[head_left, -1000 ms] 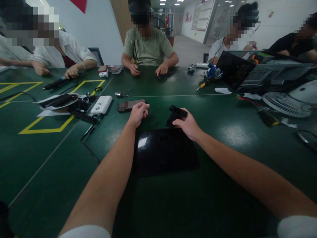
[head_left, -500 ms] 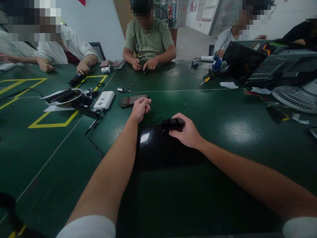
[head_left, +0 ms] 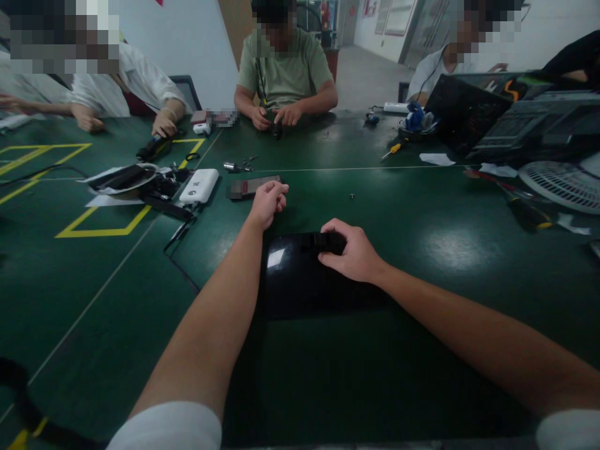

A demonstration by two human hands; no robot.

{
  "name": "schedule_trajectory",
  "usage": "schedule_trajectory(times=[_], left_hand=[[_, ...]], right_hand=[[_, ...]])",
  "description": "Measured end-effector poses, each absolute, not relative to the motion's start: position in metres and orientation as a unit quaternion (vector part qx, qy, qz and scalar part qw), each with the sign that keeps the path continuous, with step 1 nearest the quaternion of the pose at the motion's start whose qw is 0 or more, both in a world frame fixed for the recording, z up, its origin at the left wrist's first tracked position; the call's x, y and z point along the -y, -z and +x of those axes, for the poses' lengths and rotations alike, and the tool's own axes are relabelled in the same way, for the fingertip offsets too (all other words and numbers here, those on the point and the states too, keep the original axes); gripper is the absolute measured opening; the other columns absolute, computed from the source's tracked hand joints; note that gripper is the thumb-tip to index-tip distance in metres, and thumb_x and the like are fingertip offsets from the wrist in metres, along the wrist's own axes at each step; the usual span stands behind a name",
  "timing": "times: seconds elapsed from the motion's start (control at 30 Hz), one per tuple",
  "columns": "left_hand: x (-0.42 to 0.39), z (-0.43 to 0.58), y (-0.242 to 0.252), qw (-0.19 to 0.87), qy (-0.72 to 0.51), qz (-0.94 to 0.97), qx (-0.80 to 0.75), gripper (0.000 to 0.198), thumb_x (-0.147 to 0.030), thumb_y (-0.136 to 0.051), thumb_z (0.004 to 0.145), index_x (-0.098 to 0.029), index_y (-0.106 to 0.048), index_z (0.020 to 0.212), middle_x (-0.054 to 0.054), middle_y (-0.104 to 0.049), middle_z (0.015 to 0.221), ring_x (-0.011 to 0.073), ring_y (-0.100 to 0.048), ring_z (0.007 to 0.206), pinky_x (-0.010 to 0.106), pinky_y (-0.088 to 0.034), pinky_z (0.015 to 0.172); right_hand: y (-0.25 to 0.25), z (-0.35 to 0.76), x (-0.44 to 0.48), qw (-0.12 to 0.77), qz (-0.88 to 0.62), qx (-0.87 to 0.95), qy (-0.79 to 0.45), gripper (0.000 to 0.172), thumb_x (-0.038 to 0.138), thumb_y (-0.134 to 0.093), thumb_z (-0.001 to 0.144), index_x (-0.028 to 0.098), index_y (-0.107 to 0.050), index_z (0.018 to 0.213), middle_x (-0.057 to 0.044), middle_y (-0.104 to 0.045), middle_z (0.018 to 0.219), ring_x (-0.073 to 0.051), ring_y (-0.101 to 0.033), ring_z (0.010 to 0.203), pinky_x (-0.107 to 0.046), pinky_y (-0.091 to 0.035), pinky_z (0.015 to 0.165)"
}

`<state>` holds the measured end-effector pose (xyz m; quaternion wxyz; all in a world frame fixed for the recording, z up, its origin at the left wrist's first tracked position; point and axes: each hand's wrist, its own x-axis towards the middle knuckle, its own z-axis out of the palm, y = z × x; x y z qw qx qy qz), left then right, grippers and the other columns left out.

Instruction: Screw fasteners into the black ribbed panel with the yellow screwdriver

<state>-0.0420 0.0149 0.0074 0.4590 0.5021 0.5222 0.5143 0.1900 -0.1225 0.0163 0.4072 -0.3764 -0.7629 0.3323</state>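
My right hand [head_left: 350, 253] is closed around a small black blocky object [head_left: 325, 242] whose exact kind I cannot make out. It is at the far edge of a flat, glossy black panel [head_left: 295, 281] on the green table; whether they touch is unclear. My left hand [head_left: 269, 203] is beyond the panel's far left corner, its fingers curled and thumb pressed to them. What they hold, if anything, is too small to name. Behind that hand lies a dark flat box [head_left: 244, 189], partly covered by it. A tiny screw-like piece [head_left: 352, 196] lies farther right.
Left are a white power bank [head_left: 199, 186] and a round tray [head_left: 115, 181] of dark parts with a cable. Right are a yellow-handled screwdriver [head_left: 392, 150], a white fan [head_left: 557, 187] and black equipment cases [head_left: 520, 131]. Other people [head_left: 285, 75] sit across the table.
The black object in my right hand has turned, its ridged side showing less, and sits slightly lower. My left hand keeps its pose. The whole view has shifted slightly.
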Motion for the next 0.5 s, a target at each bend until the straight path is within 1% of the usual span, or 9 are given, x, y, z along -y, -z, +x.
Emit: schedule_trajectory(times=[0.13,0.3,0.37,0.43,0.5], left_hand=[[-0.0123,-0.0408,-0.0104,0.454,-0.508,0.504,-0.530,0.016,-0.032,-0.066,0.081,-0.022,-0.057,0.072,-0.005,-0.053,0.051,0.0053,-0.039,0.038,0.017,-0.026,0.040],[-0.0123,-0.0422,-0.0099,0.460,-0.512,0.502,-0.524,0.016,-0.032,-0.066,0.081,-0.021,-0.057,0.072,-0.005,-0.053,0.050,0.0054,-0.040,0.038,0.017,-0.026,0.040],[-0.0125,-0.0426,-0.0092,0.459,-0.513,0.502,-0.523,0.017,-0.033,-0.066,0.080,-0.022,-0.057,0.072,-0.005,-0.053,0.050,0.0056,-0.040,0.038,0.017,-0.026,0.040],[-0.0126,-0.0429,-0.0086,0.458,-0.514,0.503,-0.522,0.017,-0.033,-0.066,0.080,-0.022,-0.057,0.072,-0.005,-0.053,0.050,0.0057,-0.040,0.038,0.017,-0.026,0.040],[-0.0130,-0.0432,-0.0080,0.458,-0.514,0.506,-0.520,0.017,-0.034,-0.067,0.079,-0.022,-0.057,0.072,-0.005,-0.053,0.050,0.0056,-0.040,0.039,0.017,-0.026,0.041]], right_hand=[[-0.0179,0.1899,0.1243,0.420,-0.368,0.765,-0.322,0.023,0.027,-0.074,0.078,0.026,-0.061,0.097,0.002,-0.067,0.086,-0.018,-0.060,0.076,-0.034,-0.044,0.073],[-0.0176,0.1907,0.1238,0.413,-0.357,0.776,-0.315,0.013,0.028,-0.072,0.081,0.025,-0.061,0.088,0.004,-0.062,0.076,-0.016,-0.056,0.068,-0.033,-0.040,0.066],[-0.0166,0.1912,0.1230,0.411,-0.358,0.776,-0.319,0.014,0.029,-0.073,0.081,0.024,-0.060,0.084,0.005,-0.060,0.074,-0.015,-0.055,0.066,-0.033,-0.040,0.065],[-0.0150,0.1917,0.1228,0.412,-0.343,0.779,-0.325,0.014,0.034,-0.073,0.083,0.024,-0.062,0.085,0.004,-0.060,0.075,-0.016,-0.057,0.067,-0.034,-0.041,0.066],[-0.0132,0.1925,0.1227,0.441,-0.309,0.777,-0.327,0.018,0.042,-0.069,0.087,0.025,-0.066,0.092,0.001,-0.066,0.082,-0.019,-0.062,0.075,-0.037,-0.045,0.072]])
